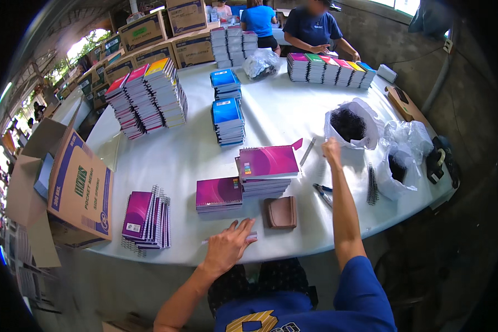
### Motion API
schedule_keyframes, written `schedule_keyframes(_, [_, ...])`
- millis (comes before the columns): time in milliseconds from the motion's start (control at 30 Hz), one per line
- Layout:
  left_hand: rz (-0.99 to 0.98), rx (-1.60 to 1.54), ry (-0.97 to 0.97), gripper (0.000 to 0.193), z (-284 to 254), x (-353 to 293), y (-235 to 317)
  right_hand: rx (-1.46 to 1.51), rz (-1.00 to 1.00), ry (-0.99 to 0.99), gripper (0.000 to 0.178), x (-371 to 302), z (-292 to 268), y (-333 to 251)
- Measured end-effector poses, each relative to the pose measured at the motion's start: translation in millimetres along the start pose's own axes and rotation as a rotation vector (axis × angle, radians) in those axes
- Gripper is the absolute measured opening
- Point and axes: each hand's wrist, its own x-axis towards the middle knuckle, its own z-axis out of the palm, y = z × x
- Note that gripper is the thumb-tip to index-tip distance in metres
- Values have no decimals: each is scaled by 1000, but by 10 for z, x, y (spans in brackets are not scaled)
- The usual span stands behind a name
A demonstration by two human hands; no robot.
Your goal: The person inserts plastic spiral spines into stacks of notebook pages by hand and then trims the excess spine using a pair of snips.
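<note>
Your left grip (229, 242) spreads over a pad (253, 235) near the counter's (185, 163) front edge; I can't tell your right grip's (331, 149) state, by a white bag (373, 123).

Workshop, small-scale, for spiral notebooks, as we judge it by the following. One long white counter (182, 160), on which we count many piles: notebooks with red, pink and yellow covers (166, 91), blue-covered notebooks (227, 113), a multicoloured row (329, 72) at the far side, purple-covered pads (268, 161) nearer us. Binding stock: black coils (348, 124) heaped in a white bag (371, 113). Hand tool: one pair of pliers (322, 195). Packing: an open carton (80, 182) beside the counter, further cartons (144, 34) stacked behind. Staff: we note one person in dark blue (315, 30) handling things across the counter, another in bright blue (257, 21) beyond. Building: bare grey wall (393, 50); greenery (83, 47) showing through an opening.
</note>
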Motion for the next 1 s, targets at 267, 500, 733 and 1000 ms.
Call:
schedule_keyframes(267, [-234,-32,-294,45,-298,-39,-17,889,-319,-300,40,-1406,-1947,-1923])
schedule_keyframes(500, [-106,28,-179,46,-140,-18,-179,936,-199,-629,23,-2093,-1742,-2360])
schedule_keyframes(733, [-175,-62,-239,46,-170,-39,-185,959,-224,-706,22,-2120,-1633,-2498])
schedule_keyframes(1000, [-175,-81,-259,46,-210,-16,-195,1026,-174,-637,25,-2160,-1597,-2570])
